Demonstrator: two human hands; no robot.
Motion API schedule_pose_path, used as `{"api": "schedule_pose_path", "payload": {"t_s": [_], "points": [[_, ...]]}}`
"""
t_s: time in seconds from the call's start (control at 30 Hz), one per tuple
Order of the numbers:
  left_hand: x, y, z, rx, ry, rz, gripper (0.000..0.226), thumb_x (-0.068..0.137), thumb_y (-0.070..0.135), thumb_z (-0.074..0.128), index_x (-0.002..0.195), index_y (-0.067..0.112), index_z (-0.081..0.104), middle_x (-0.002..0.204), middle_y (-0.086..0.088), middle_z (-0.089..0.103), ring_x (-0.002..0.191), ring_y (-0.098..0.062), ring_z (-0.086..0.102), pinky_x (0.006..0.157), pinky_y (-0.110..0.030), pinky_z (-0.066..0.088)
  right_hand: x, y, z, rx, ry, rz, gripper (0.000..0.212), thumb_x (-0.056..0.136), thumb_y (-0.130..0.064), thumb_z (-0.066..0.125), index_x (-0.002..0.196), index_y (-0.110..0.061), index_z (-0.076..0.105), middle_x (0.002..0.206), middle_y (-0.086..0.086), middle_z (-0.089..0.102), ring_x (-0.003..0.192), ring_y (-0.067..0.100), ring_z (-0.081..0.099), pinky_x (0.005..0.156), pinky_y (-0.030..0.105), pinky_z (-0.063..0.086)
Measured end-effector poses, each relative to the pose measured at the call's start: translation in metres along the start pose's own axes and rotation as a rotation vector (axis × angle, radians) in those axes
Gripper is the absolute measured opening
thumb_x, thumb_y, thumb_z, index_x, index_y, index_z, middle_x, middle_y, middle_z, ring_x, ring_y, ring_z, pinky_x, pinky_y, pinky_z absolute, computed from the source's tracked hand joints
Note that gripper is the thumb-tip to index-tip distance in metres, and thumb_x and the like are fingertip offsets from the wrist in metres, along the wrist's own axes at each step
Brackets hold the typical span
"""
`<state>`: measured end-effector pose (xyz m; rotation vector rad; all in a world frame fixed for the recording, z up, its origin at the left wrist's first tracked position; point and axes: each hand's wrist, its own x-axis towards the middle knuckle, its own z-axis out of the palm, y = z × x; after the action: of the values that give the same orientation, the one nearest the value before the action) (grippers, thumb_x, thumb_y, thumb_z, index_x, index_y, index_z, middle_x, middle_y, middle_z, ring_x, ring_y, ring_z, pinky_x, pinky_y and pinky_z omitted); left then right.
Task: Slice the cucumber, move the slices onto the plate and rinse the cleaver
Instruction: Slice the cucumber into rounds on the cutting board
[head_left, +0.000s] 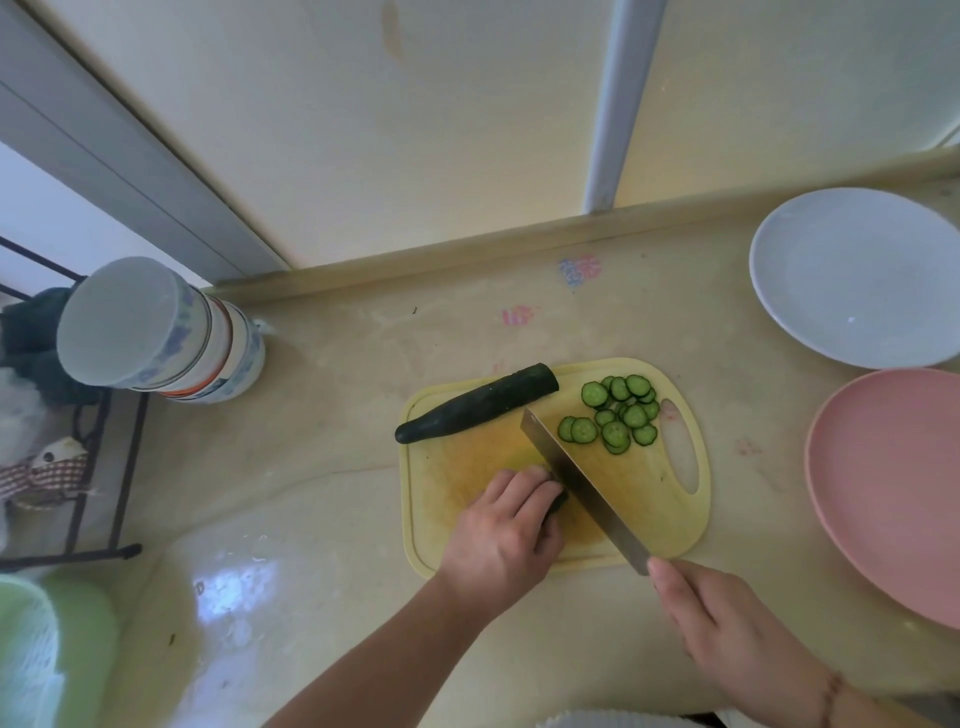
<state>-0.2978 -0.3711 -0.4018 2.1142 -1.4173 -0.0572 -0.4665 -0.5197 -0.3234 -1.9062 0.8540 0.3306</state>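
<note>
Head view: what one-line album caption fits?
Left hand steadies a dark green cucumber piece while right hand slices with a steel cleaver.

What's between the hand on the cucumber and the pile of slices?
The cleaver blade, seen in the head view, stands between the left hand and the slices.

I see the bench (322, 467) as polished pale stone, glossy enough to throw back window glare. The cutting board (649, 499) looks like matt yellow plastic, stained and scuffed. The cleaver (582, 483) has a brushed metal blade with a dull sheen. The cucumber (478, 402) skin is dark and slightly bumpy. The white plate (852, 275) looks smooth and glazed, the pink plate (893, 488) matt.
</note>
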Motion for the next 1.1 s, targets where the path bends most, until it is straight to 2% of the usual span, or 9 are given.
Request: {"api": "schedule_pose_path", "payload": {"t_s": [0.27,0.43,0.47,0.53,0.6,0.63,0.73,0.83,1.1], "points": [[0.002,0.002,-0.001,-0.017,0.020,0.017,0.018,0.090,0.008,0.067,0.107,0.007,0.073,0.110,-0.004,0.067,0.097,-0.020,0.063,0.082,-0.029,0.056,-0.014,-0.011,0.000,0.038,0.014,-0.016,0.053,0.083,-0.061,0.032,0.068,-0.011,0.036,0.047,-0.003,0.032,0.046,0.008,0.032,0.053,0.034,0.030],[0.002,0.001,-0.001,-0.022,0.013,0.011,0.019,0.088,0.007,0.068,0.106,0.006,0.072,0.109,-0.005,0.067,0.096,-0.020,0.062,0.081,-0.029,0.055,-0.019,-0.016,-0.001,0.013,0.034,-0.016,0.069,0.084,-0.072,0.030,0.065,-0.006,0.041,0.049,0.005,0.040,0.045,0.010,0.037,0.054,0.033,0.036],[0.002,0.001,-0.002,-0.021,0.013,0.011,0.019,0.088,0.007,0.068,0.106,0.006,0.072,0.109,-0.004,0.067,0.096,-0.020,0.062,0.081,-0.028,0.055,-0.019,-0.017,-0.001,0.021,0.052,-0.017,0.070,0.084,-0.070,0.033,0.066,-0.003,0.046,0.051,0.008,0.043,0.045,0.014,0.040,0.055,0.033,0.037],[0.003,0.001,-0.002,-0.021,0.017,0.013,0.019,0.087,0.007,0.068,0.105,0.006,0.072,0.109,-0.004,0.067,0.096,-0.020,0.062,0.081,-0.028,0.055,-0.018,-0.017,-0.001,0.015,0.072,0.002,0.060,0.089,-0.054,0.041,0.068,0.001,0.052,0.051,0.008,0.046,0.049,0.018,0.045,0.061,0.036,0.039],[0.003,0.001,-0.002,-0.024,0.016,0.013,0.019,0.087,0.006,0.068,0.106,0.006,0.072,0.109,-0.005,0.067,0.096,-0.020,0.063,0.081,-0.028,0.055,-0.015,-0.017,-0.003,-0.014,0.037,0.004,0.050,0.095,-0.042,0.042,0.063,-0.004,0.045,0.046,0.000,0.044,0.048,0.013,0.043,0.062,0.035,0.039],[0.003,0.001,-0.003,-0.025,0.016,0.012,0.020,0.086,0.006,0.068,0.106,0.006,0.072,0.109,-0.005,0.067,0.097,-0.020,0.063,0.081,-0.028,0.055,-0.012,-0.015,-0.003,-0.020,0.012,-0.006,0.049,0.095,-0.044,0.040,0.061,-0.008,0.043,0.046,-0.002,0.044,0.048,0.011,0.043,0.062,0.034,0.039],[0.003,0.001,-0.003,-0.027,0.011,0.009,0.021,0.086,0.006,0.069,0.107,0.007,0.072,0.110,-0.005,0.067,0.098,-0.020,0.063,0.082,-0.028,0.055,-0.001,-0.006,0.000,-0.042,-0.055,-0.037,0.053,0.089,-0.060,0.028,0.061,-0.016,0.041,0.049,-0.004,0.046,0.049,0.009,0.044,0.060,0.035,0.041],[0.003,0.001,-0.003,-0.022,0.010,0.005,0.021,0.087,0.007,0.067,0.107,0.006,0.073,0.111,-0.005,0.067,0.098,-0.020,0.063,0.082,-0.029,0.056,0.006,0.002,0.007,-0.061,-0.047,-0.061,0.062,0.085,-0.070,0.020,0.063,-0.017,0.043,0.053,-0.005,0.049,0.050,0.009,0.045,0.058,0.032,0.040],[0.002,0.000,-0.002,-0.017,0.029,0.009,0.017,0.090,0.009,0.066,0.104,0.005,0.074,0.107,-0.006,0.068,0.095,-0.020,0.064,0.078,-0.029,0.056,0.003,0.001,-0.003,-0.057,-0.014,-0.070,0.054,0.085,-0.062,0.028,0.061,-0.016,0.039,0.047,-0.004,0.043,0.046,0.009,0.040,0.055,0.034,0.037]]}}
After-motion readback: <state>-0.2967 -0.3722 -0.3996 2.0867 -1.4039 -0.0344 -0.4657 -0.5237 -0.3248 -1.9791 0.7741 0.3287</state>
